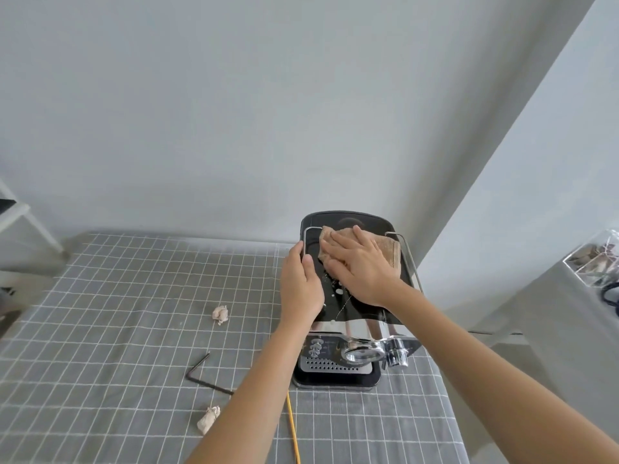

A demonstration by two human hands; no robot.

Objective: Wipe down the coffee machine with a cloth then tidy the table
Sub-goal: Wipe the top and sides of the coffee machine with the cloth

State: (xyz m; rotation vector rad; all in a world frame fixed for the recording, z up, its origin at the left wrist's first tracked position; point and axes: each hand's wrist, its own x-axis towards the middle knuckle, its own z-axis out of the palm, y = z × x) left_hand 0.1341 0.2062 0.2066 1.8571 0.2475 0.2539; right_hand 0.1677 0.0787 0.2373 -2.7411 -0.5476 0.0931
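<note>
A black and chrome coffee machine [348, 354] stands on the grey checked table near the right wall. On its flat black top lies a beige cloth [390, 249]. My right hand [360, 266] presses flat on the cloth with fingers straight. My left hand [299, 286] grips the left edge of the machine's top, thumb on the surface and fingers down the side. White specks and streaks show on the top in front of the cloth.
Two crumpled paper wads [220, 314] [207, 419], a black hex key [204, 375] and a yellow stick [292, 426] lie on the checked tablecloth [117, 296]. A clear box [594, 259] sits on a side surface at right. The wall is close behind.
</note>
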